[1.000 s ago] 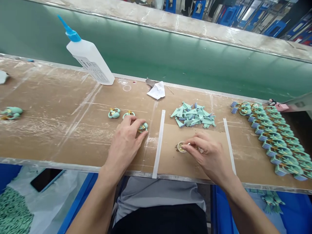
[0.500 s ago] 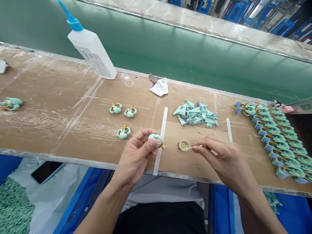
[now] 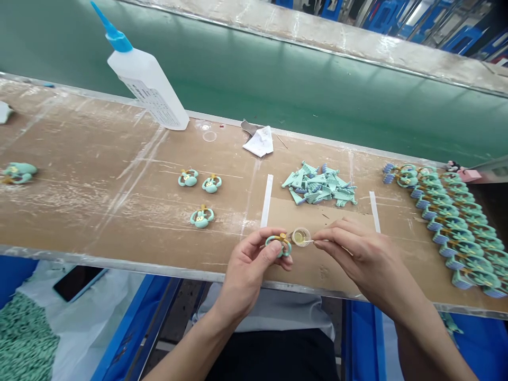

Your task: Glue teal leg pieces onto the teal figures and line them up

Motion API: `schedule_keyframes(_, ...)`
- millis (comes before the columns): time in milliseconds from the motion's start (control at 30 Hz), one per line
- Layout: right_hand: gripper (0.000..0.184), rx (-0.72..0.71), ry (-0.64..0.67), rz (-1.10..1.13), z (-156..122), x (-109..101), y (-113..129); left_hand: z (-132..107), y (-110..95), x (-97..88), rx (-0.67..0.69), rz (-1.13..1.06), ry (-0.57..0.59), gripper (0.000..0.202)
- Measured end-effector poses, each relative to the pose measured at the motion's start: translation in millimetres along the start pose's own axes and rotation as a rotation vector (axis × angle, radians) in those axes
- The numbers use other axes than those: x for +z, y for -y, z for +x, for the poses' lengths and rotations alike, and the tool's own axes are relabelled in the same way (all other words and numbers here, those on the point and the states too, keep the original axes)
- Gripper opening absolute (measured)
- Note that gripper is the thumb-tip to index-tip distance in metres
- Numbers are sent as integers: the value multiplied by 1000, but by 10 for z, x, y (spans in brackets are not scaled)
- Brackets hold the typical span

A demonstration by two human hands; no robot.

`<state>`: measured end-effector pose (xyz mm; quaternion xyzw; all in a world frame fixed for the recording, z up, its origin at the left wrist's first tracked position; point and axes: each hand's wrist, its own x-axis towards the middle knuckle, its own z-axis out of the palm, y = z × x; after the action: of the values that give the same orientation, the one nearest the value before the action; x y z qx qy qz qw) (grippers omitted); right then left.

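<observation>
Between the thumb and fingers of my left hand (image 3: 252, 267) is a mint-green toy figure piece (image 3: 283, 244) with a brown-yellow part facing up. It is held just left of a small clear cup (image 3: 300, 236) of yellowish liquid. My right hand (image 3: 355, 248) pinches a thin pale stick (image 3: 310, 241), whose tip reaches into the cup; where exactly the tip ends is hard to see. Behind the cup lies a heap of mint-green wedge-shaped parts (image 3: 319, 185). Three similar figure pieces (image 3: 202, 217) rest on the table to the left.
Rows of assembled figures (image 3: 456, 233) stand at the right. A white bottle with a blue nozzle (image 3: 153, 87) stands at the back left, near a crumpled white scrap (image 3: 260, 141). Tape strips (image 3: 267, 198) mark the brown table. Below is a phone (image 3: 77, 281) beside a bin of green parts (image 3: 24, 338).
My left hand has moved right and slightly toward me with the figure piece, which has turned so its brown-yellow part points up. My right hand stays at the cup with the stick.
</observation>
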<state>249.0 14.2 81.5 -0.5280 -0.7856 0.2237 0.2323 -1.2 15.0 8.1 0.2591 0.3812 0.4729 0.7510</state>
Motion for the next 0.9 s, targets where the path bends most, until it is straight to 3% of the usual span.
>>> schedule_keyframes(200,15,297,-394,192,-194,170,113,-22,79,39,104,188,26,16)
schedule_keyframes(267,18,370,-452,246,-233,244,168,-27,69,63,127,229,24,15)
schedule_keyframes(433,18,332,-442,293,-225,355,240,-31,54,107,165,326,27,10)
schedule_keyframes(900,23,205,-402,218,-105,325,354,-40,38,120,186,354,19,10)
